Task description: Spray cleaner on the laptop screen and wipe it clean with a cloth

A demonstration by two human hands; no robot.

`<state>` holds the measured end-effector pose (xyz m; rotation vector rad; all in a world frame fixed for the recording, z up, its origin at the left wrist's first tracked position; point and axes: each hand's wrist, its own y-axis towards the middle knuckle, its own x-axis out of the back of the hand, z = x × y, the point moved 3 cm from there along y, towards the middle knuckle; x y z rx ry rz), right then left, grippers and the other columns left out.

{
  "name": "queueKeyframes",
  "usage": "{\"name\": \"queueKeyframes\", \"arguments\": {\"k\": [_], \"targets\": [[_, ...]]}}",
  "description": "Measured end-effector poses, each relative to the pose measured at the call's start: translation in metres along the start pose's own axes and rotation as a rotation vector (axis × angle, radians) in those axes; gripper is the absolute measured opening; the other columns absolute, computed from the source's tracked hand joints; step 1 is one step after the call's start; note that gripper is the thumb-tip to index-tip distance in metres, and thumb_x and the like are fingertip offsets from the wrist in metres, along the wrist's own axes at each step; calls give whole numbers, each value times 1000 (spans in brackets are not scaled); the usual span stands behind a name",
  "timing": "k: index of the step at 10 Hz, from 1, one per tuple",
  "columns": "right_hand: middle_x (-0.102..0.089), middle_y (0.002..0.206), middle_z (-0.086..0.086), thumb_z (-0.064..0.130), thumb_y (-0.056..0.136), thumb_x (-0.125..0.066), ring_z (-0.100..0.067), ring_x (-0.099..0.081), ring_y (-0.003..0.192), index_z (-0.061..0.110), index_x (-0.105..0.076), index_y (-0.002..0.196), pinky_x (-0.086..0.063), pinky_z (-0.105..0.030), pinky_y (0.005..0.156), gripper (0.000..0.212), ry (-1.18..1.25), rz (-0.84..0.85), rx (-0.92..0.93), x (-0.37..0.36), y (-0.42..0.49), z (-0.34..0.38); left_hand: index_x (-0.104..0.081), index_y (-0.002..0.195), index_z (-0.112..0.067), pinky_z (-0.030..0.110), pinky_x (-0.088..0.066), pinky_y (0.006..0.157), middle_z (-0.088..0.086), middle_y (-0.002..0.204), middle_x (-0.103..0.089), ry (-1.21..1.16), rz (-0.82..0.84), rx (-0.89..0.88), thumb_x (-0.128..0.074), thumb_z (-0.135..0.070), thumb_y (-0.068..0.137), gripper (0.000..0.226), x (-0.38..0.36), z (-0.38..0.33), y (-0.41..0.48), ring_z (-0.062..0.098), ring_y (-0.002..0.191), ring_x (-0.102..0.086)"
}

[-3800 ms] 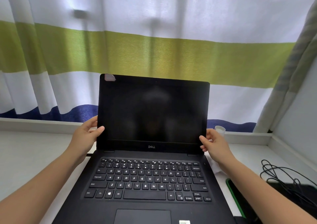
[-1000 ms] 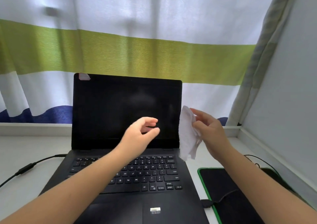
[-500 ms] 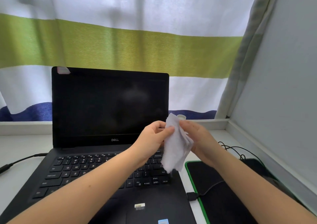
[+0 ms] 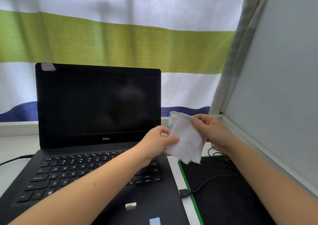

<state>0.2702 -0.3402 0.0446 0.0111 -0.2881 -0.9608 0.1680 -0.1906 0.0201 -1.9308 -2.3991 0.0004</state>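
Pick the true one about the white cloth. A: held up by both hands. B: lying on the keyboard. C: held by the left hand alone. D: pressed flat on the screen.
A: the left hand and right hand each pinch the white cloth, right of the laptop screen.

The left forearm (image 4: 86,187) and right forearm (image 4: 258,169) are bare along all that shows. The left hand (image 4: 154,142) and right hand (image 4: 213,131) are bare too; nails seem short, though blurred.
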Motion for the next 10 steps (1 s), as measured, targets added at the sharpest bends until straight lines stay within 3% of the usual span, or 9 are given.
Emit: {"name": "queueKeyframes", "arguments": {"k": [1, 2, 3, 5, 6, 7, 8, 9, 10], "targets": [[-63, 82, -1, 19, 92, -53, -9, -57, 65, 20, -64, 88, -43, -14, 48, 12, -64, -55, -28, 16, 10, -6, -54, 104, -10, 21, -56, 58, 15, 98, -66, -38, 26, 44, -66, -10, 82, 25, -10, -1, 6, 17, 71, -66], [-66, 89, -3, 20, 88, -59, -15, -59, 76, 21, -68, 91, -49, -23, 62, 9, -203, -132, -42, 31, 24, -13, -52, 116, -9, 18, -56, 58, 12, 94, -63, -61, 27, 66, -64, -4, 82, 35, -22, -1, 14, 17, 67, -66], [-64, 90, -1, 22, 85, -64, -13, -58, 78, 18, -68, 93, -46, -23, 62, 11, -357, -191, -50, 38, 41, -20, -47, 122, -8, 15, -55, 56, 10, 87, -60, -70, 37, 101, -58, 1, 85, 40, -38, 2, 21, 17, 67, -64], [-63, 91, -3, 19, 81, -66, -18, -57, 85, 22, -66, 84, -45, -26, 67, 4, -467, -165, -98, 30, 74, -47, -49, 126, -5, 19, -54, 78, 16, 120, -55, -105, 39, 186, -54, -3, 88, 38, -51, 11, 30, 22, 96, -62], [-61, 83, -1, 16, 80, -66, -18, -56, 83, 18, -66, 85, -45, -26, 65, 5, -493, -156, -96, 21, 84, -55, -58, 94, -10, 20, -53, 81, 4, 102, -55, -167, 57, 243, -55, -2, 88, 10, -51, 13, 28, 21, 106, -57], [-64, 88, -4, 17, 80, -67, -19, -58, 86, 17, -66, 85, -46, -30, 74, 6, -522, -159, -99, 16, 91, -62, -52, 74, -16, 20, -51, 81, -2, 86, -49, -200, 46, 275, -55, -2, 88, 20, -50, 16, 31, 20, 104, -54], [-66, 91, -2, 21, 81, -66, -18, -59, 90, 19, -66, 87, -45, -29, 76, 6, -541, -158, -85, 13, 95, -70, -52, 74, -15, 24, -51, 90, -1, 88, -49, -195, 55, 290, -55, -2, 88, 19, -49, 18, 31, 22, 110, -55], [-65, 96, 1, 24, 82, -67, -15, -58, 92, 17, -65, 98, -46, -29, 81, 18, -527, -161, -90, 9, 93, -74, -57, 108, -7, 21, -52, 87, 7, 117, -53, -177, 68, 294, -56, -3, 87, 21, -44, 19, 29, 24, 120, -53], [-63, 100, 5, 24, 83, -65, -12, -57, 94, 18, -64, 102, -45, -29, 85, 20, -515, -252, 7, 6, 91, -68, -45, 133, -4, 20, -52, 81, 12, 135, -46, -177, 40, 268, -56, -4, 88, 46, -36, 17, 28, 24, 118, -55]]}}
